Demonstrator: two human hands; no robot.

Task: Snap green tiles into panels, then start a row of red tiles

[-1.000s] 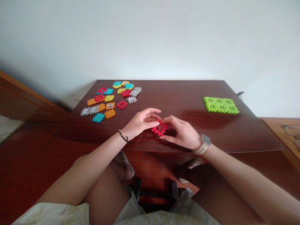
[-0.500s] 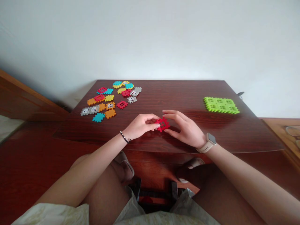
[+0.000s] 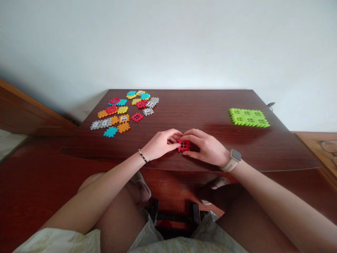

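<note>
The left hand (image 3: 160, 143) and the right hand (image 3: 206, 147) meet toward the front edge of the desk, near its middle. Both are narrowed to a fingertip grip on one red window tile (image 3: 183, 145), a notched plastic square with small window openings. The left fingers (image 3: 172, 135) bear on its left side and the right fingers (image 3: 191, 135) curve in from the right, so the tile is pinched from opposite sides. This grip appears suited to steadying the tile while leaving its window face exposed to the wearer's view. Whether the tile bears on the desk (image 3: 200, 105) or sits just above it cannot be determined from this angle. A cord bracelet (image 3: 143, 156) circles the left wrist and a smartwatch with a pale strap (image 3: 233, 160) sits on the right; neither touches the tile. Forward and to the left, a loose spread of red, teal, yellow, orange and grey tiles (image 3: 122, 110) lies flat toward the desk's far left corner, with a teal tile (image 3: 111, 131) and an orange tile (image 3: 123, 127) closest to the left hand. Lying singly and within reach, these seem to be laid out for easy picking. Well apart, near the far right corner, a lime-green window panel (image 3: 249, 117) lies flat, its separation apparently keeping it clear of the loose tiles.
</note>
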